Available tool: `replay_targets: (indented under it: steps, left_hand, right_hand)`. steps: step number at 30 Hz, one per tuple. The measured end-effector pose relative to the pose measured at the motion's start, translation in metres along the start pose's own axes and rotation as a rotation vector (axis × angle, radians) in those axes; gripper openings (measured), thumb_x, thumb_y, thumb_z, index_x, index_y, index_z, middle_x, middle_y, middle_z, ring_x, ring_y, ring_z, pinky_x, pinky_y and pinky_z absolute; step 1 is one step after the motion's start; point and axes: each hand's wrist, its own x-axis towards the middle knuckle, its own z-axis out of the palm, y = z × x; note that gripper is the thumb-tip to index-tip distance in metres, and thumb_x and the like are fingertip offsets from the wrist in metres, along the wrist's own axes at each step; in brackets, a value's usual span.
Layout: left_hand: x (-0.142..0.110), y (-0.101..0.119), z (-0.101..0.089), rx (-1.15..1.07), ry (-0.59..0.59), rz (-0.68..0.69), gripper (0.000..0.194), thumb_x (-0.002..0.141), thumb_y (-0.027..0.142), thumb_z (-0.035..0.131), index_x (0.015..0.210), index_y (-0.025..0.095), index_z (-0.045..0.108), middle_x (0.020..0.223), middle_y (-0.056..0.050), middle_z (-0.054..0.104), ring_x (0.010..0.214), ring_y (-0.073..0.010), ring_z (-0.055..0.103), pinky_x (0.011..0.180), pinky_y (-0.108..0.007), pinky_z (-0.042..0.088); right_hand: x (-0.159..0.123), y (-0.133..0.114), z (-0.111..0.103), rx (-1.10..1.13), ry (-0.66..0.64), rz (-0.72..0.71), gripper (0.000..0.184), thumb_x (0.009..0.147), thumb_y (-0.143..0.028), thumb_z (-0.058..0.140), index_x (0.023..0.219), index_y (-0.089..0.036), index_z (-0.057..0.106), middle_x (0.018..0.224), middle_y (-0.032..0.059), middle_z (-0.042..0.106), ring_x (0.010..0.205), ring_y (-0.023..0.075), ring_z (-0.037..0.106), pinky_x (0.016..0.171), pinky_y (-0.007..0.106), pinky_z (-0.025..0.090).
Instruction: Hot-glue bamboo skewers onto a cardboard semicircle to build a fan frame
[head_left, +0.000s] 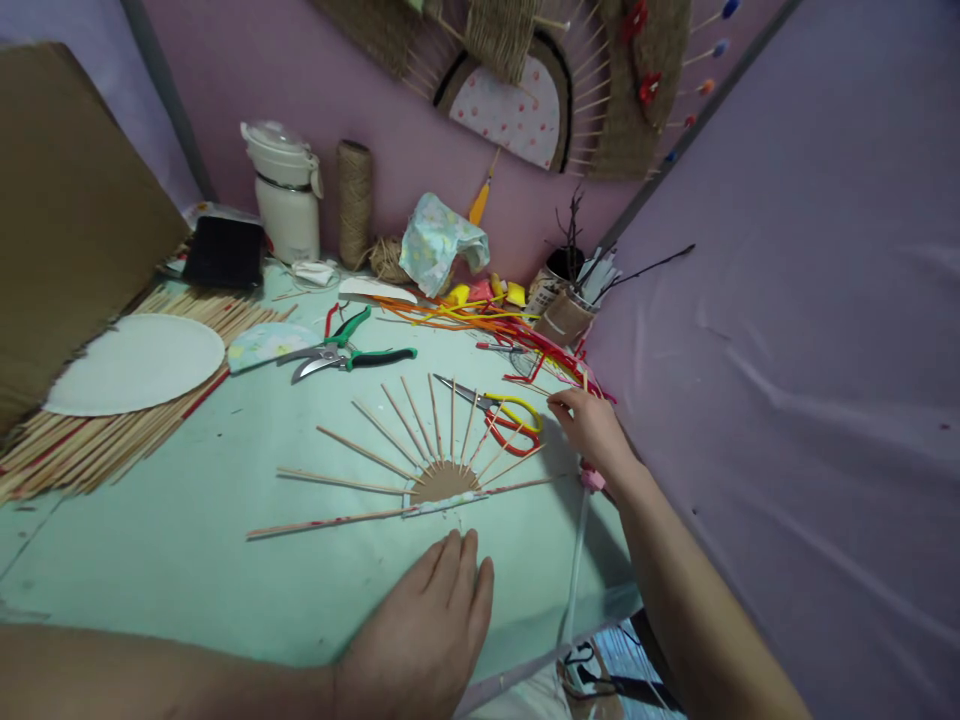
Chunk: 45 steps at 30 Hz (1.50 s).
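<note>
A half-round cardboard piece [444, 485] with a pale patterned fabric edge lies in front of me. Several thin wooden sticks [365, 452] fan out from its curved side, and two lie along its straight edge. My left hand [427, 620] rests flat on the table just below it, fingers stretched out and holding nothing. To the right of the fan, my right hand [589, 425] has thumb and fingertips pinched together; what they hold is too small to make out. Scissors [514, 422] with yellow and red handles lie beside it, partly under the stick ends.
Green-handled pruning shears [345, 352] lie behind the fan. At left are a bundle of sticks [142, 440], a white oval plate [142, 362] and a cardboard sheet [67, 200]. Red and orange pipe cleaners [465, 315], a twine spool [355, 205] and a white canister [286, 200] stand behind.
</note>
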Motion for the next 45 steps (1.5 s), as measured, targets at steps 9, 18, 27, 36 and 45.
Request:
replay_targets:
  steps: [9,18,27,36,45]
  left_hand:
    - [-0.011,0.013,0.011,-0.009,-0.009,0.017,0.036,0.088,0.041,0.062,0.108,0.015,0.075,0.118,-0.015,0.073,0.111,-0.0301,0.065,0.098,-0.046,0.033]
    - [-0.009,0.011,0.006,-0.034,-0.026,0.010,0.037,0.084,0.042,0.067,0.109,0.016,0.076,0.120,-0.015,0.073,0.112,-0.0315,0.063,0.097,-0.047,0.034]
    - [0.002,0.002,-0.005,-0.004,-0.019,0.043,0.040,0.089,0.043,0.064,0.120,0.019,0.072,0.138,-0.012,0.064,0.131,-0.0302,0.054,0.111,-0.047,0.028]
    - [0.017,-0.019,0.007,0.049,-0.215,-0.094,0.104,0.065,0.086,0.063,0.138,0.013,0.061,0.151,-0.024,0.048,0.141,-0.0427,0.043,0.115,-0.054,0.030]
    - [0.003,-0.009,-0.005,0.102,-0.266,-0.220,0.082,0.072,0.071,0.072,0.131,0.013,0.067,0.136,-0.027,0.061,0.124,-0.0439,0.060,0.103,-0.056,0.046]
  right_hand:
    - [0.059,0.009,0.019,-0.153,-0.152,-0.073,0.017,0.094,-0.015,0.052,0.093,-0.013,0.070,0.102,0.0119,0.072,0.094,0.0188,0.064,0.083,0.027,0.042]
    - [0.002,0.020,-0.007,-0.211,-0.118,0.011,0.013,0.091,-0.011,0.049,0.090,-0.015,0.061,0.083,0.0098,0.067,0.074,0.0206,0.061,0.062,0.028,0.035]
    - [-0.069,-0.058,0.007,0.328,0.108,-0.490,0.011,0.099,-0.017,0.050,0.095,-0.021,0.060,0.092,0.0068,0.066,0.088,0.0207,0.061,0.079,0.031,0.048]
    - [-0.040,-0.089,0.022,0.234,0.091,-0.715,0.016,0.099,-0.015,0.051,0.091,-0.017,0.064,0.087,0.0072,0.066,0.081,0.0195,0.054,0.076,0.031,0.044]
    - [-0.038,-0.113,0.022,0.277,0.075,-0.958,0.021,0.103,-0.019,0.045,0.102,-0.013,0.065,0.094,0.0095,0.069,0.087,0.0193,0.057,0.076,0.032,0.043]
